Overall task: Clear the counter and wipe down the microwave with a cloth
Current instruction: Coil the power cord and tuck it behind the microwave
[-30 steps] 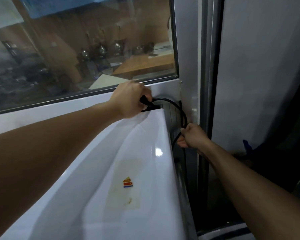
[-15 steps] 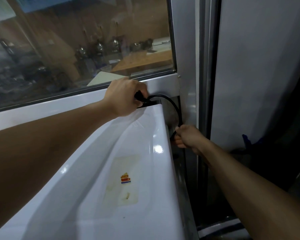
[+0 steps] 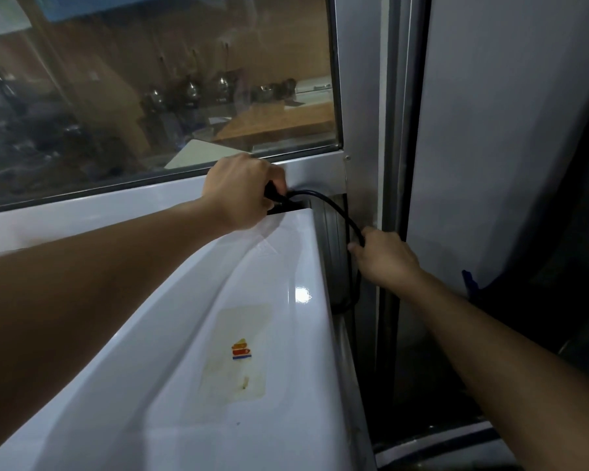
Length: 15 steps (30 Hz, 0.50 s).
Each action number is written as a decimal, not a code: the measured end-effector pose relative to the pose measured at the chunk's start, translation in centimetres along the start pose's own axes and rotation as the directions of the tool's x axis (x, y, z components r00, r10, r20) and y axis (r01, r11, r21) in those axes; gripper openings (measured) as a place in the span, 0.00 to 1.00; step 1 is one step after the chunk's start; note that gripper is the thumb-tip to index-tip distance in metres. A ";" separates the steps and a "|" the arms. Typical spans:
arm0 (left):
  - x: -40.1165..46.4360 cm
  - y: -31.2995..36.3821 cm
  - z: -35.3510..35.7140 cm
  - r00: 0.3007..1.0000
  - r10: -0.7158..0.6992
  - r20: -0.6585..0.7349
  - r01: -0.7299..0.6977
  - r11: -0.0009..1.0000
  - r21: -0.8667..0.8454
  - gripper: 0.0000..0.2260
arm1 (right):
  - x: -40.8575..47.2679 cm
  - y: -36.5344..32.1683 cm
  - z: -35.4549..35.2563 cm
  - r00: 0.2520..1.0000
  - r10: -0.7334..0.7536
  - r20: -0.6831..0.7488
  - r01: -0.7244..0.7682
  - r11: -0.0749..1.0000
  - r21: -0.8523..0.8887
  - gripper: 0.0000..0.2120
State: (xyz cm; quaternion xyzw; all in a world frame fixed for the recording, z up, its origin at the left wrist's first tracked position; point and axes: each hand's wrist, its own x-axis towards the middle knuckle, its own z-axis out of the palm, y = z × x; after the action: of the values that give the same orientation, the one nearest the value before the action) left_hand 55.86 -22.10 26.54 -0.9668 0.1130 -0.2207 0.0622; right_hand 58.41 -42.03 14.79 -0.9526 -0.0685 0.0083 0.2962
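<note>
At frame centre, a black plug [image 3: 273, 194] is gripped by the left hand [image 3: 242, 192] behind the white microwave [image 3: 191, 351]. Its cable [image 3: 337, 212] arcs rightward and down, pinched by the right hand [image 3: 383, 256]. The microwave's long axis runs lower left to upper centre.

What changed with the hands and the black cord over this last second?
Little changed. The right hand slid slightly along the black cord, keeping its grip. The left hand still holds the plug end behind the white appliance. Nothing was released, and the cord keeps its loop.
</note>
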 end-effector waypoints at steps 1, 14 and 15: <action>0.0 0.0 0.0 1.000 0.003 0.000 -0.003 1.000 0.007 0.10 | -0.2 -0.3 -0.1 0.997 -0.025 -0.080 0.019 0.997 -0.081 0.16; -0.8 -0.8 -0.8 0.999 0.008 -0.043 -0.009 1.000 -0.019 0.10 | 2.3 -3.5 1.1 0.970 0.042 -0.237 0.060 0.912 0.406 0.17; -0.8 -1.0 -0.9 0.999 -0.001 -0.054 -0.001 0.999 -0.033 0.10 | 2.5 -3.3 1.2 0.975 0.083 -0.207 0.039 0.852 0.523 0.17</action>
State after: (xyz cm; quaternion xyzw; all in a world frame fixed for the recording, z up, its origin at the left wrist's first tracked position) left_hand 54.98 -20.98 27.20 -0.9614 0.1183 -0.2448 0.0431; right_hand 60.41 -38.30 15.75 -0.8315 -0.0192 -0.0763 0.5499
